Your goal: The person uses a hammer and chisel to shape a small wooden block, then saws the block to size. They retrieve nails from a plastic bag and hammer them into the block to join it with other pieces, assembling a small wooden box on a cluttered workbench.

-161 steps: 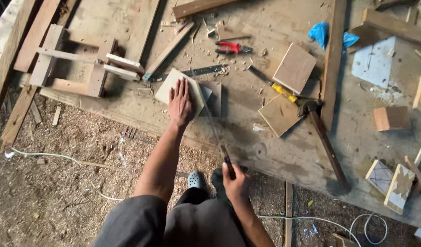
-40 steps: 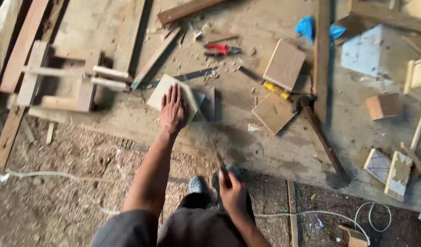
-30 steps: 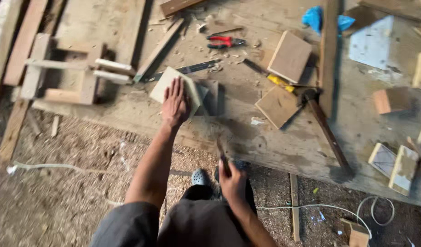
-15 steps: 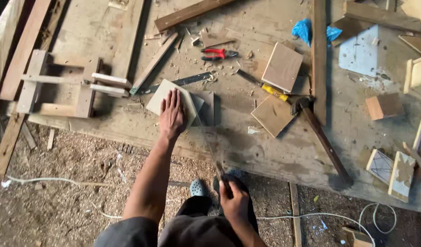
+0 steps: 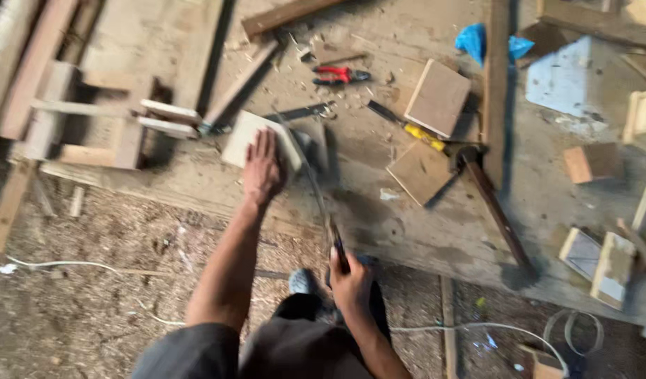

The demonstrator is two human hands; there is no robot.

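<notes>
The whole view is smeared by motion, so fine edges are hard to read, and the thin grey blade of the hand saw (image 5: 310, 184) shows only as a faint streak running from the right hand (image 5: 351, 282) up toward the pale square wooden board (image 5: 261, 140); where its teeth meet the wood cannot be made out. The right hand's fingers are wrapped tight round the saw's dark handle, below the near edge of the rough, dusty wooden tabletop (image 5: 365, 231). The left hand (image 5: 263, 170) lies flat on the pale board, fingers pressed together and pointing away, hiding much of the board's near half. Far beyond those fingers lie red-handled pliers (image 5: 340, 74); to their right sit two square plywood pieces (image 5: 436, 98) and a long-handled hammer (image 5: 491, 210), with a blue crumpled scrap (image 5: 488, 41) further off. The person's legs are cut off by the lower edge. Compared with half a second ago, both hands keep their grip and the board has not shifted; the saw handle sits slightly nearer the tabletop.
</notes>
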